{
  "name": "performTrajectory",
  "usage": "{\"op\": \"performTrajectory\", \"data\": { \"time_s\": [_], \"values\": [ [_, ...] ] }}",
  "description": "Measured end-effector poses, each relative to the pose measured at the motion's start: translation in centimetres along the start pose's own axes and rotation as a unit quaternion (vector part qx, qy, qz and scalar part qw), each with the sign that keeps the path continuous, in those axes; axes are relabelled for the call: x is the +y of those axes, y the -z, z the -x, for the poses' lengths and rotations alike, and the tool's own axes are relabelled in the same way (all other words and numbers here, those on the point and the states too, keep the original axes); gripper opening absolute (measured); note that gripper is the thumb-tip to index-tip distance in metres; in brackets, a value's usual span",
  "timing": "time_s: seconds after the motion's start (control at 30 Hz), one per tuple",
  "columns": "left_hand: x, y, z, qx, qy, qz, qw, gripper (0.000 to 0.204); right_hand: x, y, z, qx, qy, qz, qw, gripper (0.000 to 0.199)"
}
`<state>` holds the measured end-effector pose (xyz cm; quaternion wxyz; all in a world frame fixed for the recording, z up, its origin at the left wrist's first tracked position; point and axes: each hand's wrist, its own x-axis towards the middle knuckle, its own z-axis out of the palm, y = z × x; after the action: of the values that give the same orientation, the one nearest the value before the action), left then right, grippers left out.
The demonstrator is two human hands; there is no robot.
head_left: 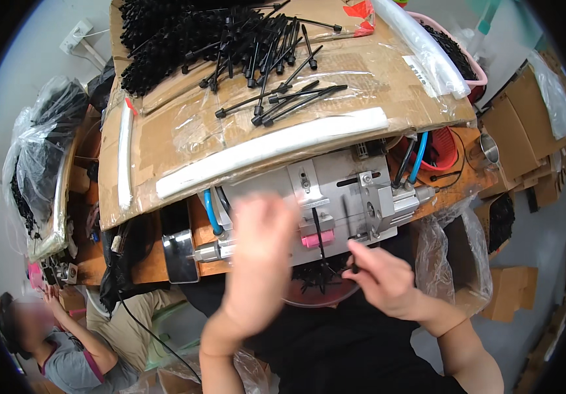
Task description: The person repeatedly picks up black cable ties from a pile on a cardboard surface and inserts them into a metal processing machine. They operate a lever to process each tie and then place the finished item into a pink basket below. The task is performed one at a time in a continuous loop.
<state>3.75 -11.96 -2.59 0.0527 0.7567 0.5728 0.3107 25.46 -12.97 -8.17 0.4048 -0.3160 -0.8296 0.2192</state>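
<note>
1 metal machine (378, 203) sits on 1 wooden bench (148, 268). L hand (263, 233), over machine's left part, is motion-blurred; can't tell if it's grasping anything. R hand (384, 276), by machine's near edge, pinches 1 small black piece (354, 268) btwn thumb & fingers. 1 thin black strip (317, 220) crosses machine's 1 pink block (317, 239). Beyond machine: 1 cardboard sheet (197, 144) w/ black sticks (164, 56), too many to count. 2 blue hoses (211, 213), 1 per side of machine; 1 red basket (452, 152) right of it; 1 co-worker (79, 364) to its left.
</note>
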Motion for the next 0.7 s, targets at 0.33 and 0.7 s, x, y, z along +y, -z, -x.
{"op": "performTrajectory", "data": {
  "time_s": [0.33,0.7],
  "values": [
    [-9.5,4.0,-9.9,0.007,-0.016,0.024,1.000,0.031,0.7,-4.6,0.7,-0.050,-0.010,0.016,0.999,0.064],
    [2.7,-2.9,6.6,0.003,0.004,-0.083,0.997,0.062,2.4,-0.2,-18.8,0.014,0.105,0.302,0.948,0.015]
  ]
}}
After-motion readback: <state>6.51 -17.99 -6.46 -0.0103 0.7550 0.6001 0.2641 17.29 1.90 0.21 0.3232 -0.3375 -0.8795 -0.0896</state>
